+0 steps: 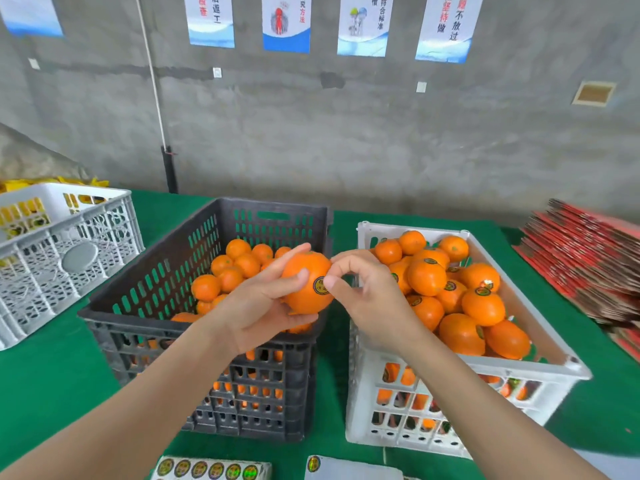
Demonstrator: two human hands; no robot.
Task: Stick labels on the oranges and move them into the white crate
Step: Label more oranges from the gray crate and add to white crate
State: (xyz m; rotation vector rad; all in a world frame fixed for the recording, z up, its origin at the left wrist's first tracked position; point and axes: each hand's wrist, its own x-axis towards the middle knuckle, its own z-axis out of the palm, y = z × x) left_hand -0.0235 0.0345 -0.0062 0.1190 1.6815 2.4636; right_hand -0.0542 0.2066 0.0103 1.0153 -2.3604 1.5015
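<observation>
My left hand [258, 306] grips an orange [304, 282] above the right rim of the black crate [145, 282], which holds several unlabelled oranges [228, 268]. A round dark label [320, 285] sits on the held orange, and my right hand [363, 292] presses it with thumb and fingertips. The white crate [540, 341] to the right is full of labelled oranges [450, 292]. A sheet of round labels [211, 469] lies at the table's near edge, with another backing sheet [346, 467] carrying one label beside it.
A second white crate [69, 244] with yellow items stands at the far left. A stack of red flat cartons [588, 261] lies at the right. Green cloth [45, 375] covers the table, with a concrete wall behind it.
</observation>
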